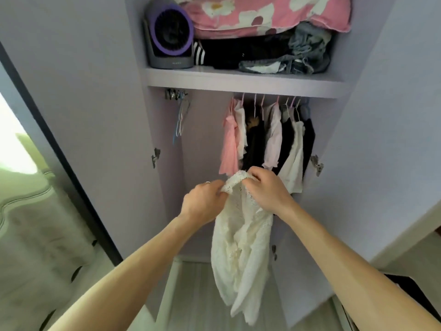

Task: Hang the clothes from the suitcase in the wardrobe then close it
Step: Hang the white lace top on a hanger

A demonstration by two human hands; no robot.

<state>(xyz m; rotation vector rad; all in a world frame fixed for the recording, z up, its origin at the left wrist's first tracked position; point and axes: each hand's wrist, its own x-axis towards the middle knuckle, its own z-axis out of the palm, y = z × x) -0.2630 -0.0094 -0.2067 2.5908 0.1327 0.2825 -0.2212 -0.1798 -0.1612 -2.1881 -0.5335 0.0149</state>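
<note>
A cream lace garment (241,247) hangs down in front of the open lilac wardrobe (243,80). My left hand (202,201) pinches its top edge on the left. My right hand (267,189) grips the same edge on the right, fingers curled over the lace. Behind them, several clothes (267,139) in pink, white and black hang on pink hangers from the rail. Spare empty hangers (180,115) dangle at the rail's left end. A dark corner of the suitcase (410,297) shows at the lower right.
The upper shelf holds a grey and purple fan heater (169,34), a pink flowered pillow (262,15) and folded dark clothes (262,53). Both wardrobe doors (83,115) stand open to either side. A pale green bed (28,223) lies at the left.
</note>
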